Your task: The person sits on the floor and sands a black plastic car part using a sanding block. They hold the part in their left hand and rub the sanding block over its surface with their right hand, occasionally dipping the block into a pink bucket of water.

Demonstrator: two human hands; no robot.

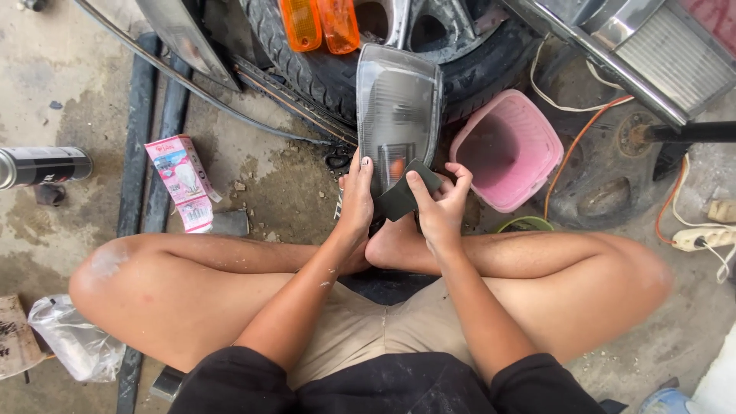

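Over crossed legs, left hand (357, 201) fingers grip headlight lens (399, 115) (base hidden); right hand (442, 205) fingers pinch dark sanding sheet (405, 193)

- Your left hand (357, 201) covers the lower left edge of the clear headlight lens (398, 115), and the dark sanding sheet (405, 193) hides its bottom end.
- The tyre (322, 73) and orange lenses (319, 24) get chopped off by the top edge.
- The spray can (44, 165) runs off the left edge.
- No telling what's inside the plastic bag (75, 343).
- The chrome grille (652, 46) is cut at the right corner.
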